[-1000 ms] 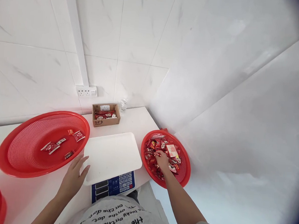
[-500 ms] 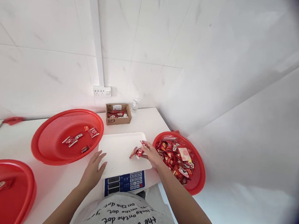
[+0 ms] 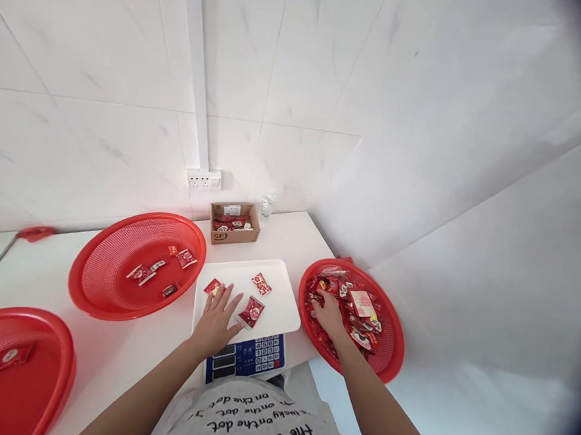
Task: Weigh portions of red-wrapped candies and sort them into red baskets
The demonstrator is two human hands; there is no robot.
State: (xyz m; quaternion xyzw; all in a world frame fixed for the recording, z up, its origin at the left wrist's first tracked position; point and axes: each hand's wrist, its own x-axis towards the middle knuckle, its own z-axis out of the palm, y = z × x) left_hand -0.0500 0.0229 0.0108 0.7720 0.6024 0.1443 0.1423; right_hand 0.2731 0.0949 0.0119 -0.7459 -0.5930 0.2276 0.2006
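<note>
My left hand hovers low over or rests on the white tray of a scale, fingers spread. Its fingertips are at a small red packet that they partly cover; whether they touch it I cannot tell. On the same tray lie a red wrapped candy, just right of the hand, and a red-and-white patterned packet farther back. My right hand reaches into the right red basket, its thumb and forefinger apart among the heaped red packets. The other fingers are partly hidden.
Beneath the tray shows the scale's blue keypad panel. A larger red basket with several packets stands left, and another red basket at lower left. Behind the tray sits a cardboard box of packets, near crumpled clear plastic.
My right hand has let go of red packets over the tray and moved right into the basket. My left hand has moved right onto or over the tray, where three packets now lie.
</note>
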